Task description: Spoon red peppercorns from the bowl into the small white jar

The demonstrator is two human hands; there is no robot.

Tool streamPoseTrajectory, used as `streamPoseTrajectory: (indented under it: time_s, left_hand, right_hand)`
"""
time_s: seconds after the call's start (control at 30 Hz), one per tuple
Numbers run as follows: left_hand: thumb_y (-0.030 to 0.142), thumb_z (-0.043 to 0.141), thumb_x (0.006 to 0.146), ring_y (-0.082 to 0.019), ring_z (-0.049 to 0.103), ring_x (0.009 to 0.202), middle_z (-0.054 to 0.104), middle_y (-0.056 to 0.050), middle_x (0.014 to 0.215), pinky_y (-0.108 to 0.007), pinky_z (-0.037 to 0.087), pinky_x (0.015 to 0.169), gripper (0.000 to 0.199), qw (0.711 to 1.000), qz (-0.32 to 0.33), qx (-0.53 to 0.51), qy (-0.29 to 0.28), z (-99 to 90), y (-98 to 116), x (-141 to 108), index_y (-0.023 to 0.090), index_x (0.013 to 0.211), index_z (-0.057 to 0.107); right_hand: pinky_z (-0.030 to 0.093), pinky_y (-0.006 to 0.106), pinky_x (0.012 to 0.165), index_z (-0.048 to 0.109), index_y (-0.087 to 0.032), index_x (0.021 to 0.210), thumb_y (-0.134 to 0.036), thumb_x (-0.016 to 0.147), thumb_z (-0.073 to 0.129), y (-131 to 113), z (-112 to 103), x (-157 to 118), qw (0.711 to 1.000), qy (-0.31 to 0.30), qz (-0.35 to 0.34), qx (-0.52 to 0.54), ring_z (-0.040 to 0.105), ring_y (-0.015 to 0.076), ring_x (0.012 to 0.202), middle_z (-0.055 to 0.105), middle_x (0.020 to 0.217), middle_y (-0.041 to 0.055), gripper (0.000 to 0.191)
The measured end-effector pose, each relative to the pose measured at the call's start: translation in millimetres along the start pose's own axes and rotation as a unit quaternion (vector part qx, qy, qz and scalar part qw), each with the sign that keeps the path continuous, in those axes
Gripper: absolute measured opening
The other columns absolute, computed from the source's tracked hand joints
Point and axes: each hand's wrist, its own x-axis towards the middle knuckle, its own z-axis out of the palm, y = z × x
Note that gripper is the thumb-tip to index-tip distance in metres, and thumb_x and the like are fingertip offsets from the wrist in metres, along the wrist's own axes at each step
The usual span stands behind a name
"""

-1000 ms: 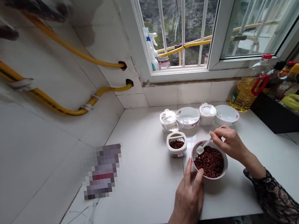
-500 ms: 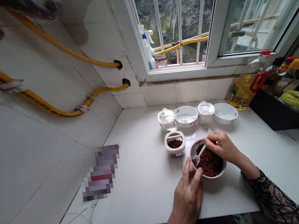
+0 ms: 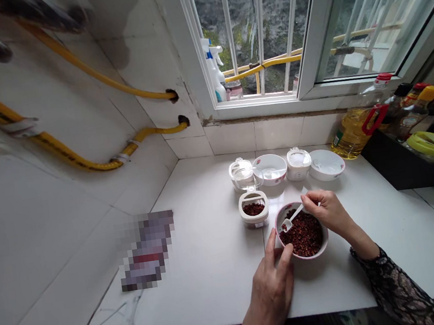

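A white bowl (image 3: pixel 327 244) with a pink rim stands on the counter, filled with dark red peppercorn-like grains (image 3: pixel 306 236). My left hand (image 3: pixel 272 284) grips its near left side, thumb and fingertips at the rim. In a pinch, my right hand (image 3: pixel 329 211) holds a small white plastic spoon (image 3: pixel 295 213) by its handle. The spoon's scoop is over the left part of the grains, with a few grains in it. Just left of the bowl is a seasoning jar (image 3: pixel 255 219) with its lid up and similar red grains inside.
Behind are two more jars (image 3: pixel 299 164) and two white bowls (image 3: pixel 270 170). An oil bottle (image 3: pixel 352 130) and a black box (image 3: pixel 398 164) of condiments stand at the right. A blurred-out flat item (image 3: pixel 148 250) lies left, near white cords (image 3: pixel 128 320).
My right hand has shifted slightly right, lifting the spoon, whose scoop has come up off the grains. My left hand stays at the bowl.
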Motion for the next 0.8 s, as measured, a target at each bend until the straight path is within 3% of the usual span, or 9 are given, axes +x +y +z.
streamPoseTrajectory:
  time_s: [0.27,0.47,0.8]
  left_hand:
    - [0.002,0.043,0.092,-0.022,0.068,0.110,0.045,-0.025,0.146,-0.028,0.060,0.084,0.040,1.000,0.002,-0.002,-0.002,0.1,-0.1,0.1,0.015,0.129,0.052]
    - [0.003,0.044,0.092,-0.022,0.067,0.111,0.044,-0.025,0.146,-0.029,0.059,0.087,0.040,1.000,0.006,-0.004,0.001,0.1,-0.1,0.4,0.014,0.130,0.051]
    - [0.004,0.043,0.093,-0.022,0.068,0.110,0.044,-0.026,0.146,-0.029,0.059,0.085,0.038,1.000,0.003,-0.007,-0.005,0.0,0.1,0.3,0.015,0.129,0.051]
  right_hand:
    - [0.026,0.025,0.047,0.033,-0.022,0.052,-0.046,0.088,0.046,0.5,-2.0,-0.5,0.998,-0.012,0.046,0.045,0.031,0.0101,0.049,0.030,0.050,-0.0037,0.045]
    - [0.026,0.026,0.049,0.031,-0.022,0.051,-0.043,0.087,0.047,0.5,0.4,-1.0,0.999,0.007,0.034,0.011,0.031,0.0103,0.049,0.029,0.050,-0.0035,0.044]
    - [0.024,0.026,0.045,0.044,-0.021,0.050,-0.064,0.081,0.055,3.8,0.7,4.3,0.983,0.000,0.109,0.149,0.029,0.0091,0.046,0.036,0.047,-0.0039,0.055]
